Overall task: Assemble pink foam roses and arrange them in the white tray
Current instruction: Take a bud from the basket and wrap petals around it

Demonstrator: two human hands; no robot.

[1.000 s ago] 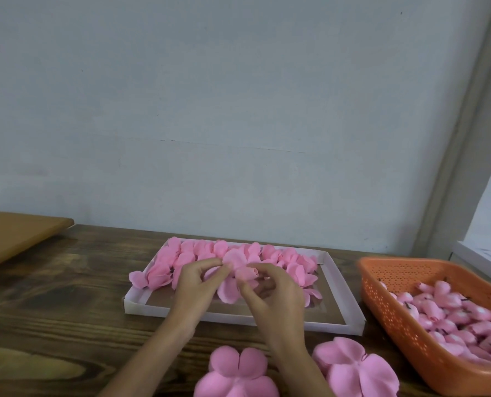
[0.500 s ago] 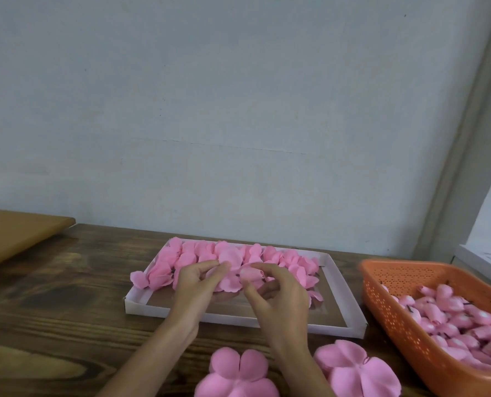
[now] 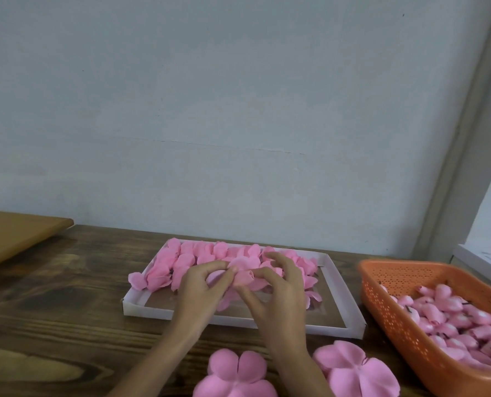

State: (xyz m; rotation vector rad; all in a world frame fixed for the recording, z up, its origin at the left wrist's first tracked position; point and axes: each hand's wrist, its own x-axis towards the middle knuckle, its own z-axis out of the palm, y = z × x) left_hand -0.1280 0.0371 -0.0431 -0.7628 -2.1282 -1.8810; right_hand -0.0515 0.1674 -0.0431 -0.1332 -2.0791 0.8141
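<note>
Over the white tray (image 3: pixel 144 306) on the worktop (image 3: pixel 66 310), the left hand (image 3: pixel 198 287) and right hand (image 3: pixel 278 299) both pinch one pink foam rose (image 3: pixel 245 275); a light, even grip should seat its petals snugly without creasing.

Matt pink foam roses (image 3: pixel 198 260) fill a white card tray (image 3: pixel 342 293); perforated orange plastic basket (image 3: pixel 387 285); dark, grainy wooden worktop (image 3: pixel 66 282).

Light: soft, even, rather dim; the wall (image 3: pixel 238 110) reads flat grey-blue.
Shadows: faint and diffuse beneath your left hand (image 3: pixel 198 293) and right hand (image 3: pixel 278 299).
Sheen: mild, on the table (image 3: pixel 52 325) at lower left.
Focus: soft overall; the foam rose (image 3: pixel 245 275) you pinch and the orange basket (image 3: pixel 382 296) are slightly smeared.
Distortion: the right-hand frame (image 3: pixel 468 138) leans inward.
</note>
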